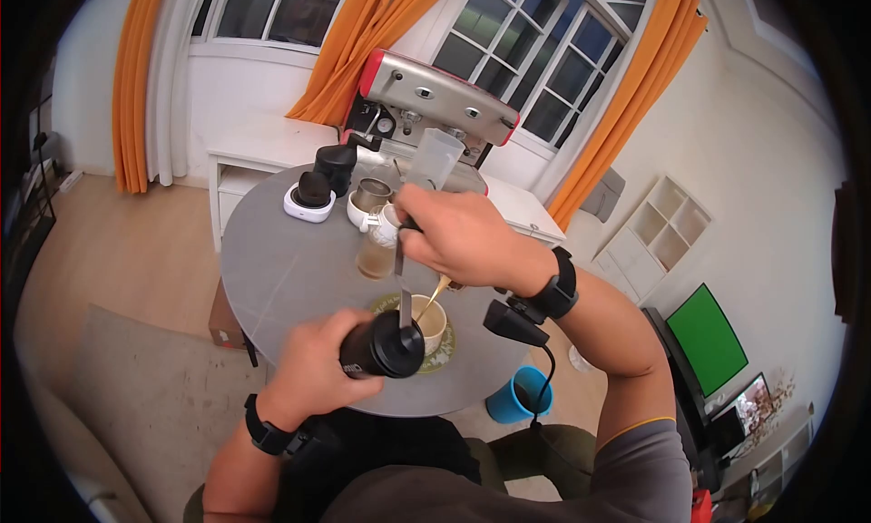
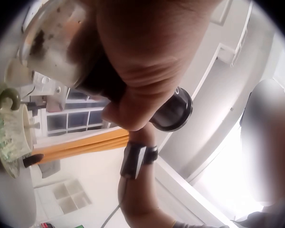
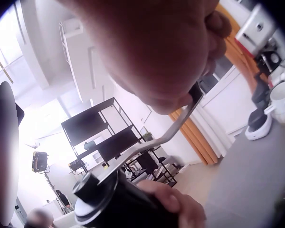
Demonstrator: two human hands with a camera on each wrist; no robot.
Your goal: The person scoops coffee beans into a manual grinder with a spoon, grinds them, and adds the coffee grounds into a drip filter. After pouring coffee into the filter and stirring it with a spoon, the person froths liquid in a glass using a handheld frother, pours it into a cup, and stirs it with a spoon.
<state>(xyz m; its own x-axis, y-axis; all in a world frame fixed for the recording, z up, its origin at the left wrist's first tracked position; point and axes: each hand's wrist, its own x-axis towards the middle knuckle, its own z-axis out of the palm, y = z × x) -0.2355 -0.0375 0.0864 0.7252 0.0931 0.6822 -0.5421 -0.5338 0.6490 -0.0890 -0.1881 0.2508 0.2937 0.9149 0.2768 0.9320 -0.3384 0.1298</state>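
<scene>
My left hand point(image 1: 313, 364) grips the body of a black hand coffee grinder point(image 1: 399, 352), which is tilted over the near side of the table. A bent metal crank point(image 1: 406, 301) rises from the grinder's lid. My right hand point(image 1: 464, 237) holds the crank's end, its fingers curled round the knob, which is mostly hidden. In the left wrist view, the grinder's clear jar point(image 2: 50, 50) shows dark specks inside. Just behind the grinder, a pale cup point(image 1: 434, 326) with a gold spoon point(image 1: 437, 295) in it stands on a green patterned saucer point(image 1: 443, 360).
On the round grey table point(image 1: 281, 278) stand a glass jug point(image 1: 374, 258), a white scale point(image 1: 308, 211) with a dark item on it, a metal cup point(image 1: 371, 195) and a clear plastic container point(image 1: 437, 156). Behind is an espresso machine point(image 1: 445, 92). A blue bin point(image 1: 508, 405) sits below.
</scene>
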